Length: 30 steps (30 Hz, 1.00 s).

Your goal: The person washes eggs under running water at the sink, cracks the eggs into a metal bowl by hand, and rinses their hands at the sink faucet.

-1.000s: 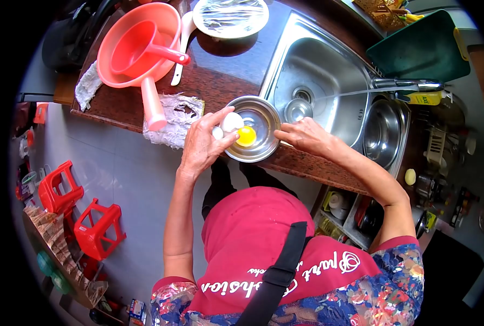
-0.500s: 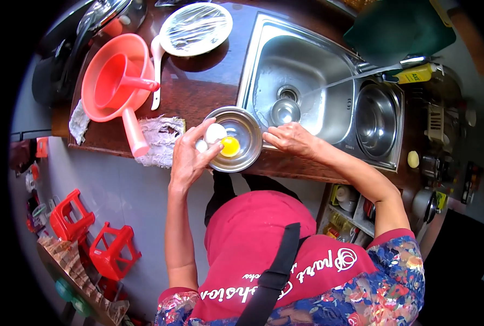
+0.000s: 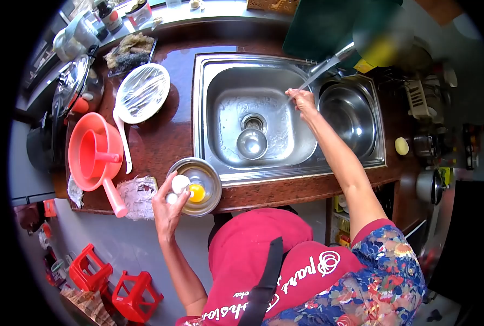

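My left hand (image 3: 167,209) is closed around white eggshell pieces (image 3: 180,183) at the left rim of a steel bowl (image 3: 214,178). One piece shows between thumb and fingers, another lower against the palm. A yellow egg yolk (image 3: 197,193) lies in the bowl beside my thumb tip. The bowl overlaps the counter's front edge; whether my fingers support it I cannot tell. My right hand (image 3: 303,102) is over the sink (image 3: 225,98), at the water stream below the tap (image 3: 344,52). Its fingers are bunched together, and anything between them is hidden.
A small metal bowl (image 3: 252,144) sits in the sink near the drain. Left on the counter are red dippers (image 3: 117,142), a white spoon (image 3: 123,138), a film-covered bowl (image 3: 143,93) and a rag (image 3: 137,196). Red stools (image 3: 136,296) stand on the floor.
My right hand has moved from beside the bowl's right rim to the water stream over the sink. My left hand still holds the eggshells at the bowl. The camera view has shifted.
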Available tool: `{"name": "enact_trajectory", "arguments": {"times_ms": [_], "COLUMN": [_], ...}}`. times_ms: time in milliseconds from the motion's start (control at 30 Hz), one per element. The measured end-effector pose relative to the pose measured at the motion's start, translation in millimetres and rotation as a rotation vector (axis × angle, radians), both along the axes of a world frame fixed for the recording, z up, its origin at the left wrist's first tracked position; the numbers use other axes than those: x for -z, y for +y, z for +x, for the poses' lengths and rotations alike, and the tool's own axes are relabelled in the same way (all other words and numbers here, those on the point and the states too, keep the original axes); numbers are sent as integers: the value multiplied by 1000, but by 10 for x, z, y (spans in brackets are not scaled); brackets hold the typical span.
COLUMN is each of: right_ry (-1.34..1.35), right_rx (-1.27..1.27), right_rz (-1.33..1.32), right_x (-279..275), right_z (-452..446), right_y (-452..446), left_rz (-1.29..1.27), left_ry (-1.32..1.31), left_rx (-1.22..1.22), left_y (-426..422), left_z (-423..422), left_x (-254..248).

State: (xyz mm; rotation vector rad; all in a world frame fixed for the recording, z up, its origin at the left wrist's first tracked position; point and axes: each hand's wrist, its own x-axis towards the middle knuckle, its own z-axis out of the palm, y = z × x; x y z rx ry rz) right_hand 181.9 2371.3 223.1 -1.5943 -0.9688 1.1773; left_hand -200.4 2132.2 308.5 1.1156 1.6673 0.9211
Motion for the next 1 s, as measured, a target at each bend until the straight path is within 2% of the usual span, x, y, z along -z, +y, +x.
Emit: {"name": "enact_trajectory", "arguments": {"times_ms": [167, 300, 333, 400, 467, 500, 533, 567, 600, 633, 667, 700, 767, 800, 900, 933, 967, 1000], "right_ry": [60, -473, -645, -629, -1027, -751, -811, -444, -315, -7, 207, 351, 0, -93, -153, -491, -647, -675], "right_rx": [-146, -330, -414, -126, 170, 456, 457, 574, 504, 459, 438, 276, 315, 300, 79, 186, 272, 210], "right_rz": [40, 106, 270, 539, 654, 540, 489, 391, 384, 287, 23, 58, 208, 247, 344, 355, 366, 387], "right_x": [141, 146, 145, 0, -223, -99, -191, -240, 34, 49, -413, -548, -458, -485, -390, -345, -287, -287], "right_z": [92, 332, 479, 637, 947, 1160, 1435, 1569, 2057, 2093, 1810, 1646, 1470, 1367, 1460, 1406, 1334, 1251], "right_y": [21, 36, 67, 133, 278, 420, 508, 589, 869, 959, 799, 752, 804, 681, 317, 179, -3, -160], "left_rz": [-35, -79, -108, -112, -115, -90, -46, -80, -105, -71, -53, -63, -71, -80, -64, -25, 15, 38], "left_ry": [18, -47, -45, -37, -36, -25, 19, 8, 15, 19, 26, 54, 46, 60, 142, 202, 261, 326], "left_rx": [-64, -126, -147, -152, -155, -158, -153, -176, -165, -169, -185, -184, -202, -205, -168, -140, -111, -73], "left_y": [2, 11, 19, 32, 21, 23, 1, -4, 3, -21, -35, -34, -34, -34, -12, -8, 4, 25], "left_z": [135, 226, 267, 306, 359, 367, 355, 379, 401, 391, 400, 416, 424, 419, 421, 405, 393, 392], "left_x": [-33, -25, -73, -78, -125, -121, -60, -85, -138, -74, -49, -74, -75, -87, -83, -64, -62, -108]}}
